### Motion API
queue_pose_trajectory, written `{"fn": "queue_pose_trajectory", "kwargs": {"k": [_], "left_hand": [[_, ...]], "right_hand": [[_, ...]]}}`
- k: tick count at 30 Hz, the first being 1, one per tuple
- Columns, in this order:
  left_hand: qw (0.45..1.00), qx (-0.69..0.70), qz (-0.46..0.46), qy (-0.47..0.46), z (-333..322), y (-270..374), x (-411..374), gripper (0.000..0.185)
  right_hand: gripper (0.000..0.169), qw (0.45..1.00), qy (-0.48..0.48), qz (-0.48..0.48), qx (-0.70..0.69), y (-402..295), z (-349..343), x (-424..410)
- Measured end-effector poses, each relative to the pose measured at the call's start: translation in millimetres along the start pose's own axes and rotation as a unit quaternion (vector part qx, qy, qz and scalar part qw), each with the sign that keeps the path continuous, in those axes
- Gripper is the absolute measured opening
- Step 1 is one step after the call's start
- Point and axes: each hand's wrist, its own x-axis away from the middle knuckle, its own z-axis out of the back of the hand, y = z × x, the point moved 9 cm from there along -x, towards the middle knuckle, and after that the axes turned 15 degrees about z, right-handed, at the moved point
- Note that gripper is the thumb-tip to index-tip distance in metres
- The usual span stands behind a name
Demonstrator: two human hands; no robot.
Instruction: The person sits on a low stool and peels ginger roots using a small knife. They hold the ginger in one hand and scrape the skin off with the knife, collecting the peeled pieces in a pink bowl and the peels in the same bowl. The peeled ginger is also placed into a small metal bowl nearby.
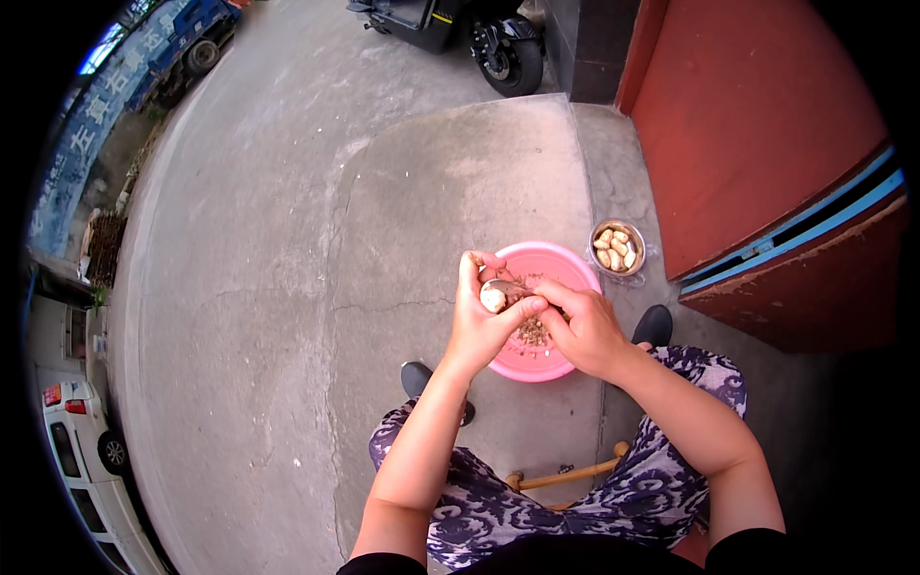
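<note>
My left hand (476, 332) holds a small tuber (493, 299) with a pale, peeled end; fingers cover part of it. In my right hand (588, 329) is a knife-like tool, its thin metal blade (512, 287) lying against the tuber. Most of its handle is hidden in my grip. Both hands are over a pink plastic basin (533, 376). Brown peelings (532, 333) lie on the basin's bottom. To the right of the basin, a small metal bowl (641, 249) contains several pale peeled tubers (617, 250).
A bamboo or wooden stool rail (569, 477) shows between my knees. My shoes (652, 325) flank the basin on the concrete floor (460, 180). A red door (747, 122) stands at right, a black scooter (503, 57) ahead. A white van (86, 460) and blue truck (194, 43) are far left.
</note>
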Motion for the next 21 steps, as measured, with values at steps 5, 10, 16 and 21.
{"fn": "queue_pose_trajectory", "kwargs": {"k": [5,10,16,21], "left_hand": [[1.0,-0.002,-0.001,-0.002,4.4,-3.4,0.3,0.056],[0.995,-0.044,-0.068,0.054,7.6,5.1,1.6,0.057],[0.997,-0.024,-0.032,0.073,5.7,2.0,-0.2,0.037],[0.978,0.164,0.105,-0.077,9.8,-39.2,-14.5,0.032]], "right_hand": [[0.008,1.0,-0.006,0.024,-0.004,-6.8,-3.4,-0.9],[0.01,0.997,0.049,-0.014,-0.053,7.7,-14.6,3.1],[0.013,0.997,0.056,-0.028,-0.052,14.2,-12.6,-2.8],[0.013,0.996,0.028,-0.07,-0.039,14.6,1.0,-3.2]]}}
